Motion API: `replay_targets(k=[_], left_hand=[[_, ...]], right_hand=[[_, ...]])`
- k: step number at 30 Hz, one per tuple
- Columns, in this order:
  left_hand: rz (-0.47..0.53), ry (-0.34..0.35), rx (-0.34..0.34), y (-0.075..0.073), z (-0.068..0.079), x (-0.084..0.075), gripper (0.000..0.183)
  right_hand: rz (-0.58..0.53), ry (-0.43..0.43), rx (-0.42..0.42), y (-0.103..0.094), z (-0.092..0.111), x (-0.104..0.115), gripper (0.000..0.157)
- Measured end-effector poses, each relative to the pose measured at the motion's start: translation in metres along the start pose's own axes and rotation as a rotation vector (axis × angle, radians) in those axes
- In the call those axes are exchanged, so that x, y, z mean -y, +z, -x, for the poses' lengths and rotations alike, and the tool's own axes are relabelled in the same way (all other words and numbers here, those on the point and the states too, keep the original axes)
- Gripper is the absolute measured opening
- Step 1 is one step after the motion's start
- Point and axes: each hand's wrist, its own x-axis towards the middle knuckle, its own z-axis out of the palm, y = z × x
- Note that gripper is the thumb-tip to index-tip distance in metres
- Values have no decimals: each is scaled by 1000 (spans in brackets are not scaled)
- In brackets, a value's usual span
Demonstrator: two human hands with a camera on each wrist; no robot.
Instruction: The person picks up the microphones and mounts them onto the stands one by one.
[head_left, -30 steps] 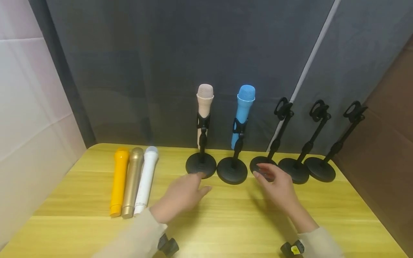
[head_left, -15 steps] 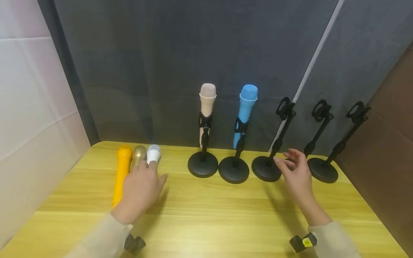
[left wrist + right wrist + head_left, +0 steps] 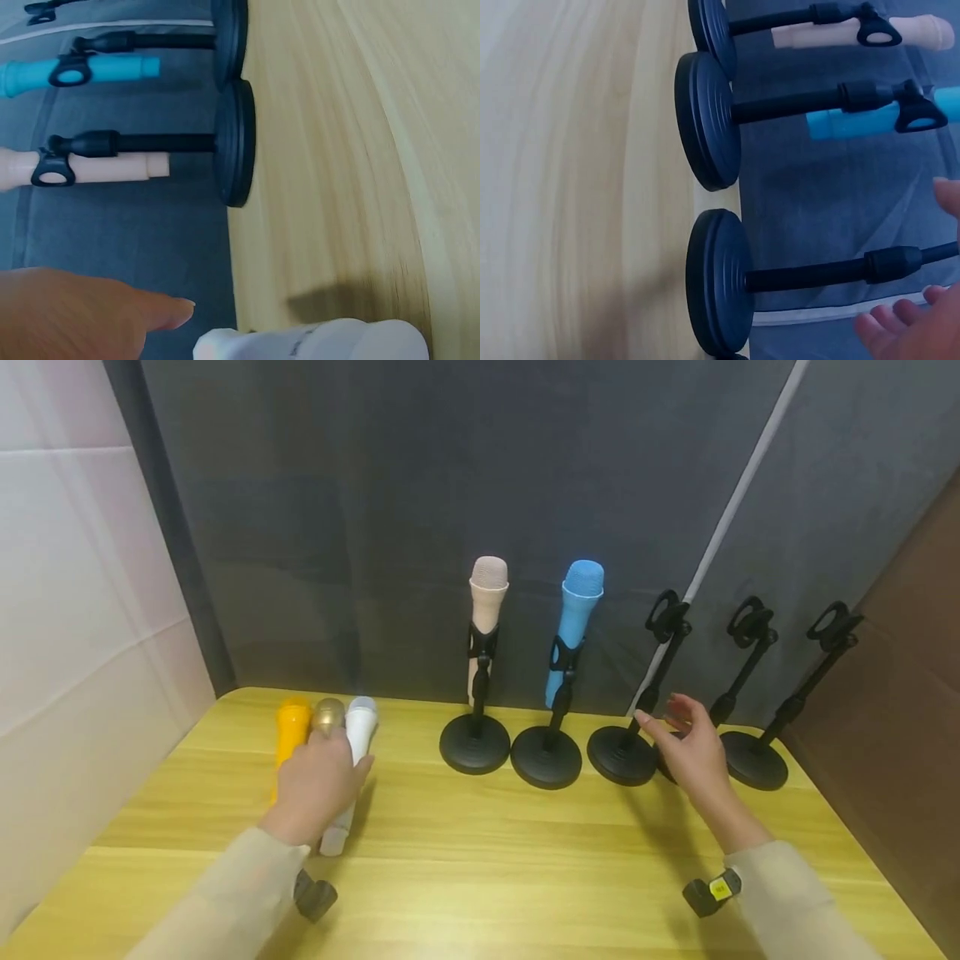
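Observation:
In the head view my left hand (image 3: 318, 781) is over the gold microphone (image 3: 328, 713), its fingers reaching down near the mesh head, fingertips hidden. The thumb sticks out straight, overlapping the white microphone (image 3: 361, 727) on its right. Left of them lies a yellow microphone (image 3: 292, 727), partly covered by the hand. My right hand (image 3: 697, 752) hovers with loosely bent fingers and nothing in them, beside the third black stand (image 3: 622, 755). In the right wrist view that stand's pole (image 3: 806, 276) runs between the thumb and the fingers, with space around it.
A beige microphone (image 3: 488, 597) and a blue microphone (image 3: 580, 602) stand clipped in two black stands at the table's back edge. Two more stands with bare clips (image 3: 750, 622) are at the right, one base half hidden behind my right hand. A dark curtain (image 3: 420, 468) hangs behind.
My left hand has moved left from beside the beige microphone's stand to the loose microphones, lowering over the gold one. My right hand has shifted slightly right and up.

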Motion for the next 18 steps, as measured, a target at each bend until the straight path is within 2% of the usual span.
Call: replay_targets(k=[5, 9, 12, 14, 16, 18], left_hand=[[24, -18, -3, 6, -6, -1, 58], [-8, -37, 17, 11, -11, -6, 54], [-27, -48, 22, 16, -13, -9, 55], [-29, -29, 2, 18, -14, -11, 53], [-49, 5, -18, 20, -16, -12, 49], [-84, 57, -47, 23, -18, -12, 43]], right_hand=[[-108, 31, 13, 2, -13, 0, 97], [-204, 40, 28, 6, -26, -2, 94], [-177, 5, 40, 10, -34, -4, 94], [-126, -43, 29, 13, -38, -6, 90], [-56, -99, -5, 16, -40, -8, 78], [19, -159, -59, 19, -41, -9, 60]])
